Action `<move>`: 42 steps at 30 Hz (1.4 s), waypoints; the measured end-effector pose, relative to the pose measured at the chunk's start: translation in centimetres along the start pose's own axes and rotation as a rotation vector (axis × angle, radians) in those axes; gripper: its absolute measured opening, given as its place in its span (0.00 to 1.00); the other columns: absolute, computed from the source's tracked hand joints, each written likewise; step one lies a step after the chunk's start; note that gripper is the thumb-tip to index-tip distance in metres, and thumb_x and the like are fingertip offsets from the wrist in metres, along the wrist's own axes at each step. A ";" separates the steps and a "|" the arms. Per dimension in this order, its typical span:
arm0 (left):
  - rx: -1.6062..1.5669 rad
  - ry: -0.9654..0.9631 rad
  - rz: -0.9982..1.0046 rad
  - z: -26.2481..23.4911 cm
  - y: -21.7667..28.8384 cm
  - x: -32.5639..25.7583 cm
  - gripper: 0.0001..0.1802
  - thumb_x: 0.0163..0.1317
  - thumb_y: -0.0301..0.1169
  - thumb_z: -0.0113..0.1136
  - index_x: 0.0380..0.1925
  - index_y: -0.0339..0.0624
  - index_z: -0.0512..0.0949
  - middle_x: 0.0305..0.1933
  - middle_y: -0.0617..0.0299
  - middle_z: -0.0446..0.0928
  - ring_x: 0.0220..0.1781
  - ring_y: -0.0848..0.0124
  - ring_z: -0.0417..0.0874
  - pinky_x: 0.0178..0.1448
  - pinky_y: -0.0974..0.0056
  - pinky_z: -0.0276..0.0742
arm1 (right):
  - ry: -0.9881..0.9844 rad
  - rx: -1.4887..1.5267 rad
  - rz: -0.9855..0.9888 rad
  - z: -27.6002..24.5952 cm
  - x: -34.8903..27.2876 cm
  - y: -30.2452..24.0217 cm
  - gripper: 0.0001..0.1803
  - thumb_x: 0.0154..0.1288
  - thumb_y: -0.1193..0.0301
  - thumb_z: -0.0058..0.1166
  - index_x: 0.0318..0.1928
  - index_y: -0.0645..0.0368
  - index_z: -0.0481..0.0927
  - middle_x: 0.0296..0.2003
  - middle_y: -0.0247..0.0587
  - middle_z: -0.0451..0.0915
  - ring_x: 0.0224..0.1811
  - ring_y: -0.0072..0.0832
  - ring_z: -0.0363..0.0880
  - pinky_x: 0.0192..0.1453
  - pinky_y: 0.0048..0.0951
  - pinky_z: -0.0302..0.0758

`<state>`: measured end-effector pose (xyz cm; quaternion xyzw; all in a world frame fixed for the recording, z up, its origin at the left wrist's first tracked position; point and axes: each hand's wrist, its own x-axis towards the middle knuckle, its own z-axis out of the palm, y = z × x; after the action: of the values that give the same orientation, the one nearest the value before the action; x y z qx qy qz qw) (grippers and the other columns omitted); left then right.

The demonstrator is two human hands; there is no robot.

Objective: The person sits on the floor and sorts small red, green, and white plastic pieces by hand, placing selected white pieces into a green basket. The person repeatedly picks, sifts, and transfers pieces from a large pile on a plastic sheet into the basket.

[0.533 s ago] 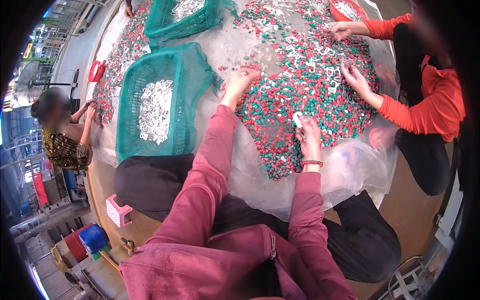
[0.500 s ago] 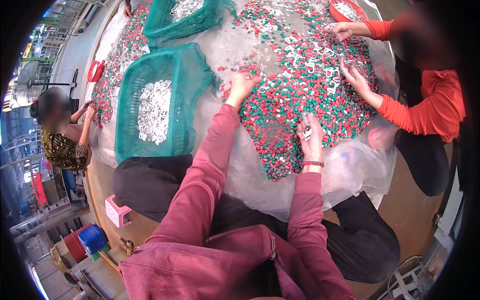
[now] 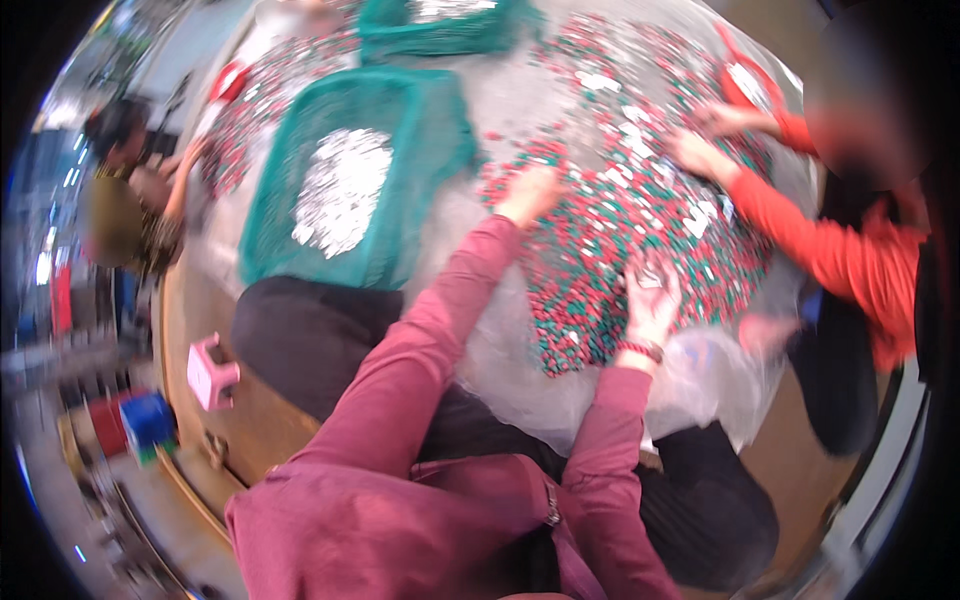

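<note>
My left hand (image 3: 532,193) is over the left edge of a spread heap of small red and green pieces (image 3: 590,290). Its fingers look curled together, but blur hides what, if anything, is between them. Palm up above the near part of the heap, my right hand (image 3: 652,300) is cupped around a few small white pieces (image 3: 650,281). White clip-like pieces (image 3: 700,217) lie scattered among the red and green ones. To the left, a green mesh-lined basket (image 3: 262,215) holds a pile of similar white pieces (image 3: 345,190).
A second green basket (image 3: 440,38) stands farther back. On the right, a person in orange sleeves (image 3: 800,235) reaches into the same heap, near a red scoop-like container (image 3: 735,75). Another person (image 3: 135,190) works at the far left. A pink stool (image 3: 210,372) stands beside my left knee.
The view has shifted and blurred. My left hand remains at the heap's left side; my right stays cupped with white pieces. The orange-sleeved person's hands have come down onto the heap.
</note>
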<state>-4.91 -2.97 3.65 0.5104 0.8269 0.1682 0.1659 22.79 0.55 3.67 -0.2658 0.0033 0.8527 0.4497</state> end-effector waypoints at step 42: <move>-0.456 0.038 0.023 5.0 6.4 7.6 0.20 0.60 0.36 0.61 0.50 0.36 0.75 0.46 0.48 0.80 0.50 0.56 0.79 0.55 0.55 0.74 | 0.444 -0.502 -0.703 7.2 -0.2 0.5 0.23 0.67 0.77 0.45 0.63 0.58 0.65 0.37 0.34 0.72 0.33 0.22 0.73 0.35 0.23 0.72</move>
<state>-0.90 7.09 1.31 0.4659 0.7644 0.3624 0.2594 19.27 1.83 9.81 -0.5268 -0.1964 0.5461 0.6211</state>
